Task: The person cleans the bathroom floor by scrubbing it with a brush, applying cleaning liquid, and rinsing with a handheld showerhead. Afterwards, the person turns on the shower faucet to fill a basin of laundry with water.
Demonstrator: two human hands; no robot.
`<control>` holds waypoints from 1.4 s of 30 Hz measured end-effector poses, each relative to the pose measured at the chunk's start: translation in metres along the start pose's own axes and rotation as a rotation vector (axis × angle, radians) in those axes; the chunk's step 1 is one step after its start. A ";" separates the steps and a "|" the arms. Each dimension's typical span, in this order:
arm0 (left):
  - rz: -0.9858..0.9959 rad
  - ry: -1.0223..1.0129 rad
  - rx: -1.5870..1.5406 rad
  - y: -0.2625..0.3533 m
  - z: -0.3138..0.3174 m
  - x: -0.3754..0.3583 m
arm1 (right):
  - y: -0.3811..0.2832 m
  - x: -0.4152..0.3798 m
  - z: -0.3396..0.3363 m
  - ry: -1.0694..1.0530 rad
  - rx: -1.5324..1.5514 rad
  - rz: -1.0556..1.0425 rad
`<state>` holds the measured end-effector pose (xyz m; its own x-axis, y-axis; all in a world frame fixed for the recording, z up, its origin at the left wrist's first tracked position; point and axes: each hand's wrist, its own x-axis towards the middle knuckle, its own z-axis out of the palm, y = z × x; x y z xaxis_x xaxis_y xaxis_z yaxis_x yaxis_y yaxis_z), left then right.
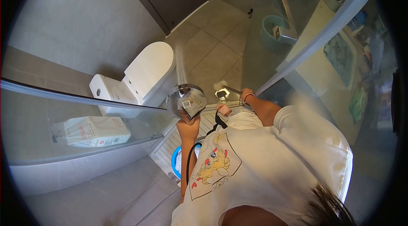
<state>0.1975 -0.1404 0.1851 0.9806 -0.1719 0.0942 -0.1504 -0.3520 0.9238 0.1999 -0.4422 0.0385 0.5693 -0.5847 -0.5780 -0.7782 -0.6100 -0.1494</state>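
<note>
My left hand [189, 128] is wrapped round the handle of a chrome shower head [187, 98], whose back faces me. A pale streak of water shoots from it over the floor beside the toilet. My right hand [246, 95] is closed round the handle of a brush [232, 89]. The brush's whitish head [220, 85] is down at the tiled floor, close to a bright wet reflection [222, 94]. A dark hose [190, 162] runs along my left forearm.
A white toilet [151, 71] with its lid down stands left. Glass panels flank me, with a metal-framed edge [314, 35] at right. A wrapped white pack [97, 131] lies left. A blue-rimmed basin [175, 158] is below, a green bucket [272, 26] and a sink [350, 62] right.
</note>
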 end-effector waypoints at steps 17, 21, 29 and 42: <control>-0.009 -0.006 -0.258 0.020 0.003 0.003 | -0.009 -0.017 -0.017 -0.025 0.086 0.036; 0.258 -0.113 -0.127 0.041 0.009 -0.002 | -0.004 -0.003 -0.008 -0.019 0.051 0.015; 0.033 -0.284 -0.284 0.042 0.013 -0.024 | 0.002 0.000 -0.007 -0.010 -0.066 -0.047; 0.181 -0.474 -0.154 -0.041 0.016 -0.045 | -0.001 -0.004 -0.002 0.019 -0.071 -0.023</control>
<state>0.1572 -0.1323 0.1369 0.7711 -0.6268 0.1117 -0.2564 -0.1452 0.9556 0.1994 -0.4402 0.0428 0.5920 -0.5802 -0.5594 -0.7449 -0.6589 -0.1050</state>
